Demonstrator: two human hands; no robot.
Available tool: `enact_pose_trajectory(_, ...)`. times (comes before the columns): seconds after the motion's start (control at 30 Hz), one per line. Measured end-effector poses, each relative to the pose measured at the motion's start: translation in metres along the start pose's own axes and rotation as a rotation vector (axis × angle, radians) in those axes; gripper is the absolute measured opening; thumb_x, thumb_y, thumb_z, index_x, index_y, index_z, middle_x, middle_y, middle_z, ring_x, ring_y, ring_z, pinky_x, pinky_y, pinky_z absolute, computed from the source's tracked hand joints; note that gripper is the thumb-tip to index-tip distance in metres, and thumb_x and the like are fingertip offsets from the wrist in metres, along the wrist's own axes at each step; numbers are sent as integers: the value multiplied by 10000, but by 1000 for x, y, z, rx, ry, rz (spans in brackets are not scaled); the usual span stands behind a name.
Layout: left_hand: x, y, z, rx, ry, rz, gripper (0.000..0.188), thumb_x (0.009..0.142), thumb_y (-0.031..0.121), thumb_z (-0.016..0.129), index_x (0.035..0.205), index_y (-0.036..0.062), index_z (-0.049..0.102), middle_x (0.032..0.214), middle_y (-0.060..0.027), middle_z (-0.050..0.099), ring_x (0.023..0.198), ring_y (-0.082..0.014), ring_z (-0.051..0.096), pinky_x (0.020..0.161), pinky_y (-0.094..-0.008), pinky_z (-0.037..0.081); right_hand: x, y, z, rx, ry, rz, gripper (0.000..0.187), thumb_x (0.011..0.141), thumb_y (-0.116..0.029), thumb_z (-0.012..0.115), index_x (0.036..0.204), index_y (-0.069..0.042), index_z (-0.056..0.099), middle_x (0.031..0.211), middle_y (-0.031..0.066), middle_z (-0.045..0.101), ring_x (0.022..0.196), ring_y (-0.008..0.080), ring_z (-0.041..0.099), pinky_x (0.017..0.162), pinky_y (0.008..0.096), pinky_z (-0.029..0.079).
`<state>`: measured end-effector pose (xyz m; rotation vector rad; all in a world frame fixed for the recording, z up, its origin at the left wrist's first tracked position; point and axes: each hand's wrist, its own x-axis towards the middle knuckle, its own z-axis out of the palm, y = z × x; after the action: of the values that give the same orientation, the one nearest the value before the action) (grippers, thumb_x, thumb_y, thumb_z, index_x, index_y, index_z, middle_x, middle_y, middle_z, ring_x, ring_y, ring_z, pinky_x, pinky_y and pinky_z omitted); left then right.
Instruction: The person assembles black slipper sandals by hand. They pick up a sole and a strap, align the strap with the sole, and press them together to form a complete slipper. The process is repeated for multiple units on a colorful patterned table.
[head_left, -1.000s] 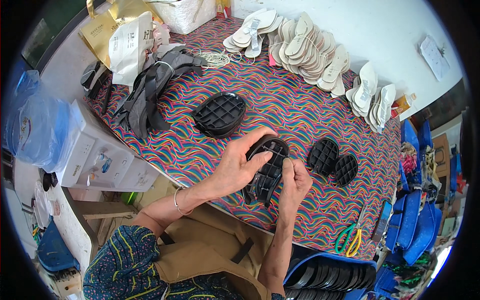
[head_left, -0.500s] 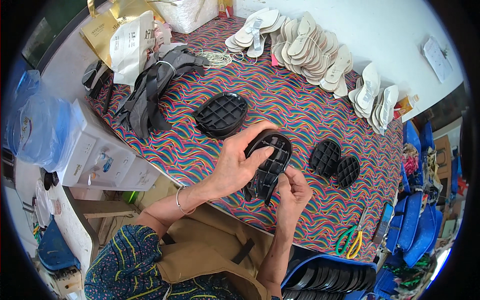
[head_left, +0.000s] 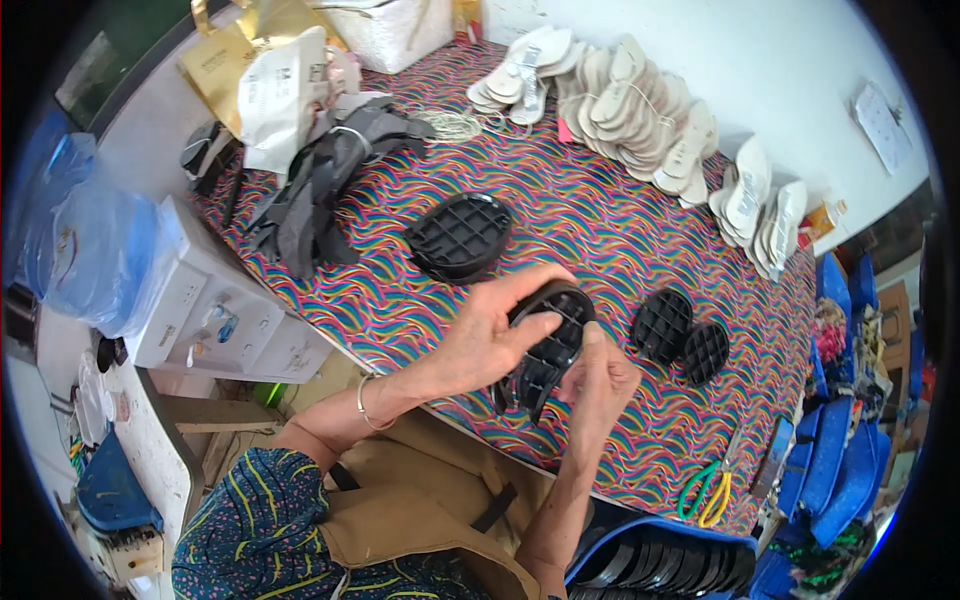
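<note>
A black shoe sole (head_left: 548,360) with a grid of ribs is held above the patterned tabletop. My left hand (head_left: 485,335) is wrapped round its left side, with the thumb lying on the ribs. On its right edge my right hand (head_left: 602,385) grips too, thumb up near the rounded end and fingers partly hidden behind. Strip-like black pieces hang at the sole's lower end; how they join it I cannot tell. Beyond my left hand lies a stack of black ribbed soles (head_left: 460,237). Two smaller-looking ribbed pieces, one oval (head_left: 662,325) and one rounder (head_left: 706,353), lie to the right.
Bundled white insoles (head_left: 630,105) line the wall side of the table (head_left: 590,235). Dark fabric strips (head_left: 315,200) and bags (head_left: 285,95) are at the left, beside a water dispenser (head_left: 220,310). Scissors (head_left: 715,490) lie near the right front edge, above a blue bin (head_left: 655,535) of black soles.
My right thumb has slid up the sole's right edge toward its rounded end. The whole view has shifted slightly, so the table's things appear a little farther right and lower.
</note>
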<state>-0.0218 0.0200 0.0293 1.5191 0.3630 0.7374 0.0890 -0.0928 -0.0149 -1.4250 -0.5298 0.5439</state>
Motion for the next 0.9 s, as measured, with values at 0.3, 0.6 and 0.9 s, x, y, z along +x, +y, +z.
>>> enact_pose_trajectory(0.3, 60, 37, -94, 11, -10, -138, 355, 913, 77, 640, 1262, 10, 621, 1119, -34, 684, 988, -104, 640, 895, -268, 521, 15, 5, 8, 109, -118, -28, 310, 1009, -232, 612, 812, -6, 693, 566, 14, 588, 440, 35, 462, 418, 200, 337)
enact_pose_trajectory(0.6, 95, -19, -139, 580, -92, -112, 428, 808, 165, 762, 1207, 37, 672, 1086, -83, 694, 1022, -212, 644, 900, -332, 500, 14, 22, 11, 80, -139, 79, 272, 1001, -185, 610, 813, -1, 678, 552, 22, 586, 429, 33, 454, 398, 200, 327)
enact_pose_trajectory(0.9, 90, -32, -148, 907, -30, 262, 222, 888, 201, 675, 1037, 53, 748, 999, -147, 689, 986, -314, 647, 851, -405, 510, 12, 28, 12, 24, -166, 40, 280, 1005, -179, 603, 794, -7, 666, 561, 24, 583, 422, 28, 426, 386, 197, 299)
